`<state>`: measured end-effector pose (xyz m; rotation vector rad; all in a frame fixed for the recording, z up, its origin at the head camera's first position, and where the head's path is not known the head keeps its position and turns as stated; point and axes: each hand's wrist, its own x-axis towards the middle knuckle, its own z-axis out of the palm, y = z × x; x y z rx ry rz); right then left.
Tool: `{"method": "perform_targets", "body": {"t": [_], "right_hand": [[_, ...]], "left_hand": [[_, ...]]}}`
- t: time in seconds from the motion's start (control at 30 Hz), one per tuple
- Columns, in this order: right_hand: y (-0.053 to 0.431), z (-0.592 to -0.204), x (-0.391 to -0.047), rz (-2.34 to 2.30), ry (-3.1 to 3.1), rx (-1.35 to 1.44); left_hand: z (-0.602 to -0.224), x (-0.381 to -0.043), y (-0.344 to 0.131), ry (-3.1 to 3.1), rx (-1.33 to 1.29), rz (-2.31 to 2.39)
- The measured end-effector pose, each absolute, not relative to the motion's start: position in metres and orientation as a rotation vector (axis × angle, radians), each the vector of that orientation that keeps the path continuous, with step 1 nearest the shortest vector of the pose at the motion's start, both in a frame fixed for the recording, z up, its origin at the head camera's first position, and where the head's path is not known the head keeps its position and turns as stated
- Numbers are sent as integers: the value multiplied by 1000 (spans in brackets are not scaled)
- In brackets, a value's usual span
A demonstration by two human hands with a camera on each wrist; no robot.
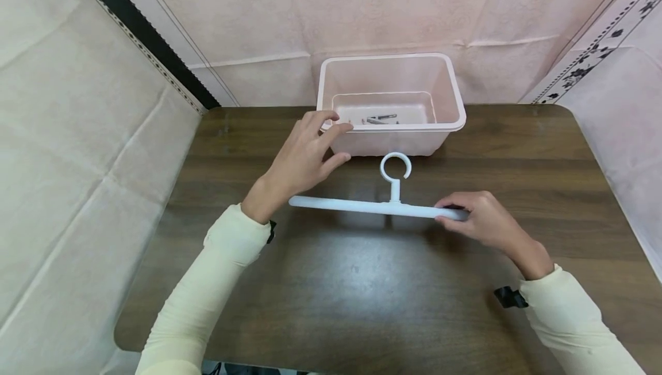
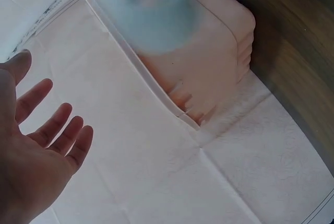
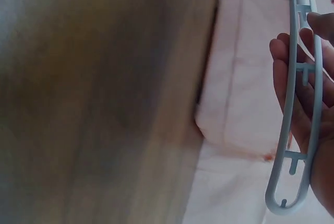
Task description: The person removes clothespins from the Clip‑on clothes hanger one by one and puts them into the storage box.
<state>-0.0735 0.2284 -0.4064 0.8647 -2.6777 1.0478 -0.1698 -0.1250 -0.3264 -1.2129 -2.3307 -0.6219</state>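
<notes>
A pale blue-white plastic clothes hanger [image 1: 357,205] is held above the table with its hook upward. My right hand [image 1: 481,217] grips its right end between thumb and fingers; the right wrist view shows the hanger [image 3: 288,104] as a long narrow loop with small inner pegs, fingers behind it and thumb at its edge. My left hand [image 1: 305,154], fingers spread and loosely bent, hovers by the front left corner of a pale pink plastic bin [image 1: 450,127], holding nothing. In the left wrist view that hand [image 2: 42,156] is empty, and a blurred pale blue shape crosses the bin.
A few small slender dark items [image 1: 380,118] lie on the bin's floor; their kind is too small to tell. The bin stands at the back of the brown wooden table [image 1: 357,306]. Pale patterned cloth [image 1: 233,13] hangs behind the table and along both sides.
</notes>
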Motion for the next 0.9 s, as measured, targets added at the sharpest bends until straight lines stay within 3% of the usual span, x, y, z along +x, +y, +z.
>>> {"method": "perform_targets", "body": {"t": [0.9], "right_hand": [[213,-440,-79,1124,-2938,937]], "left_hand": [[-319,-161,-125,-2375,-1233,-527]]}}
